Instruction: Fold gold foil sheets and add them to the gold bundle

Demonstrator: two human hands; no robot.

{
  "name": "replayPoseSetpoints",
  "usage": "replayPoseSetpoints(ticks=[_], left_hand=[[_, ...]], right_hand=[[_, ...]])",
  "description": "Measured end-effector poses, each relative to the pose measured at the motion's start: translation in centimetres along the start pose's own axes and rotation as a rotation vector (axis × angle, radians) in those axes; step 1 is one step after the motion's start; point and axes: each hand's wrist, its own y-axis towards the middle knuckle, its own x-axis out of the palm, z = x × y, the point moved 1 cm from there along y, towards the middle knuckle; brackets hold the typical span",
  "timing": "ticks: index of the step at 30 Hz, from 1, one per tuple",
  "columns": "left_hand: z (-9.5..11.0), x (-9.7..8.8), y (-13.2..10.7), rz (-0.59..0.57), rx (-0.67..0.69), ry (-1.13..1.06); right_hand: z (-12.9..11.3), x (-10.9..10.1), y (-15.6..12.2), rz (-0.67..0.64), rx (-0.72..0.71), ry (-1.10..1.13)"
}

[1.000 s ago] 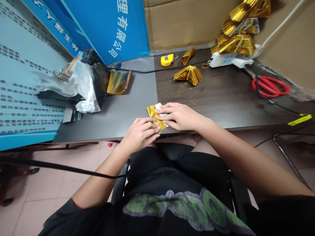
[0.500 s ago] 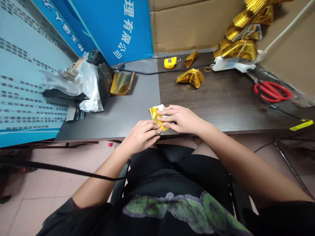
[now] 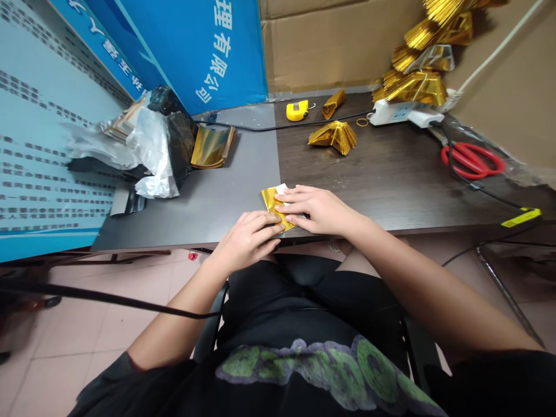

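Grey and dark wood-grain sections form the tabletop [image 3: 382, 185], the largest surface in use. Work area: the front edge, directly before the seated person.

Right hand [image 3: 324, 209]: fingers spread, palm down, tips bearing on the far and right portions of the work. Left hand [image 3: 247, 234]: palm down, fingers close together, tips on the near portion; its thumb sits lower, by the table edge. Whether this thumb pinches the work from below cannot be told.

Foil stack [image 3: 211, 146]: to the left, well apart from both hands. Fan-shaped foil bundle [image 3: 333, 136]: beyond the right hand, not touched.

Gold foil sheet [image 3: 269, 197]: lying on the tabletop beneath the fingertips of both hands, near the front edge. Change over the last second: minimal. Both hands remain on the same portions of the sheet, and no new fold is evident; the slight shift of the whole scene suggests head movement. Assessment: the sheet is probably being held down and smoothed, with the work at the same stage.

Orientation: the visible long axis runs away from the person, far end leaning left, near end leaning right. Full outline is hidden by the fingers.

White patch [image 3: 281, 189]: exposed at the sheet's far right corner, beside the right fingertips.
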Motion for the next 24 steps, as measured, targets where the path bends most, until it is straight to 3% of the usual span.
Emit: replayPoseSetpoints(ticks=[18,24], left_hand=[[-0.22,0.24,-0.23,-0.03,-0.043,-0.092],[-0.02,0.16,-0.13,-0.017,-0.016,-0.015]], right_hand=[[-0.05,0.08,0.02,-0.005,0.012,-0.002],[-0.09,-0.05,0.08,0.007,0.014,0.029]])
